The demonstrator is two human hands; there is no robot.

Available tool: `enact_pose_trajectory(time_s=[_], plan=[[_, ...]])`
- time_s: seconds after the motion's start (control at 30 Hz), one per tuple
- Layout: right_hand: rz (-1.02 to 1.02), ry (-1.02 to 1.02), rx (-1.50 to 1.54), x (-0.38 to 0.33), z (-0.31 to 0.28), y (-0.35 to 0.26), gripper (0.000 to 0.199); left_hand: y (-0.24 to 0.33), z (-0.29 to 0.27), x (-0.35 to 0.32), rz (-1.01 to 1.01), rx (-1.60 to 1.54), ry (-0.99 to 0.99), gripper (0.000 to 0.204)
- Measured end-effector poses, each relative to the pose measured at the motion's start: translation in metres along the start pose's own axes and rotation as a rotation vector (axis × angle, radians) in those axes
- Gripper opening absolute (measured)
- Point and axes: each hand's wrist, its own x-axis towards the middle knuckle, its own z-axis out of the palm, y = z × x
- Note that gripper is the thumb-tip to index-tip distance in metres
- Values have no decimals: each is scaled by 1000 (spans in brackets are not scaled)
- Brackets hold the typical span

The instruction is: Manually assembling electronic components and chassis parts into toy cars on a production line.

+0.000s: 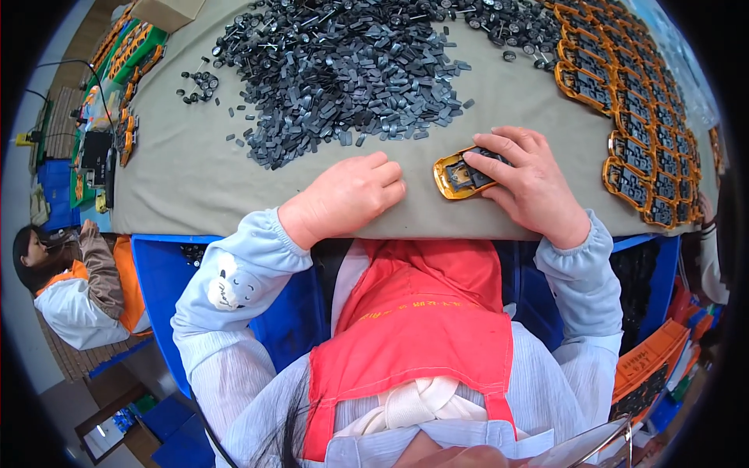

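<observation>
My right hand (519, 171) is wrapped round an orange toy car body (452, 181), turned so its black inside faces up, just above the cloth near the table's front edge. To its left, my left hand (355, 193) is closed with the fingers curled in. Whatever those fingers may pinch is hidden. Beyond both hands spreads a big heap of small dark flat plastic pieces (351, 93). Black toy wheels on thin metal axles (312, 23) lie along the heap's far side.
Rows of orange car bodies (636, 129) cover the table's right side. A few loose wheels (201, 84) lie left of the heap on the grey-green cloth (179, 171). Blue bins (160, 273) stand below the front edge. Another person (82, 288) sits at far left.
</observation>
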Motion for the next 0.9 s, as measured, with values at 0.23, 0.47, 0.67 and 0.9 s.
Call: enact_pose_trajectory(time_s=[0.23,0.47,0.67,0.9], plan=[[-80,-2,12,8,7,-5,54,2,4,19,180,41,150,15],[-158,29,11,8,13,3,50,-12,2,46,379,-43,-16,14],[-178,59,-2,10,9,4,48,-13,-7,53,429,-37,-101,19],[-120,9,-28,9,8,-13,54,-1,-11,34,427,93,-113,13]])
